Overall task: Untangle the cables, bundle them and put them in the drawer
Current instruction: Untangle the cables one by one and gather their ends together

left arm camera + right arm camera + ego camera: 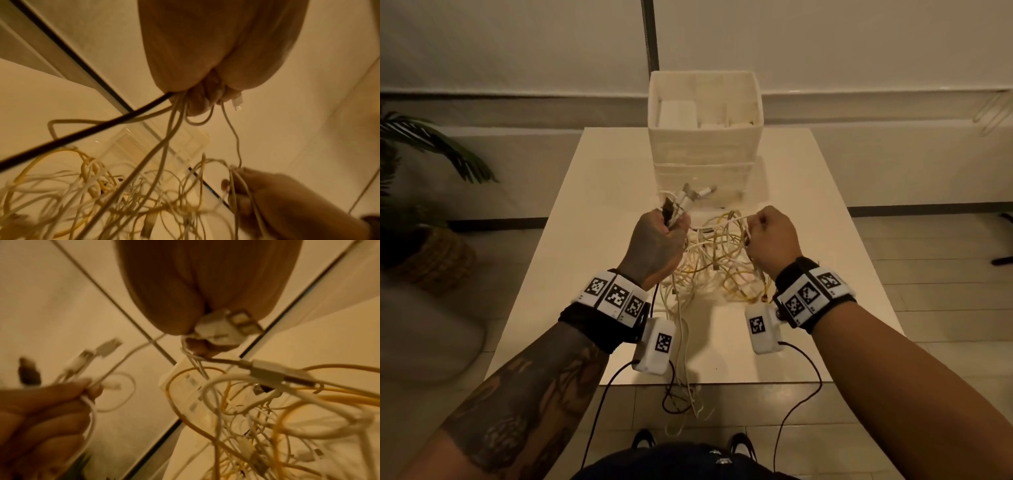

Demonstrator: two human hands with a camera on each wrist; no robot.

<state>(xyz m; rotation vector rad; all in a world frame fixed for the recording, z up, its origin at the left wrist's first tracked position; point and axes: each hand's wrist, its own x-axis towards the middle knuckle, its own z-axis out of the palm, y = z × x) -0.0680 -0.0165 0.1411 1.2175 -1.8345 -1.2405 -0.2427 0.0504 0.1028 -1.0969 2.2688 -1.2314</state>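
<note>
A tangle of yellow and white cables (pixel 722 263) lies on the cream table (pixel 825 240) between my hands. My left hand (pixel 667 226) grips a bunch of cable ends, and their white plugs (pixel 690 198) stick up past the fist. In the left wrist view its fingers (pixel 197 100) curl round several strands. My right hand (pixel 763 226) grips a white cable out of the tangle; the right wrist view shows a white USB plug (pixel 226 327) in its fist. A white drawer unit (pixel 703 137) stands behind, its clear bottom drawer (pixel 702 178) pulled out.
Several white cable strands (pixel 685 394) hang over the table's front edge towards the floor. A potted plant in a woven basket (pixel 431 253) stands on the floor to the left. Bare tabletop lies on both sides of the tangle.
</note>
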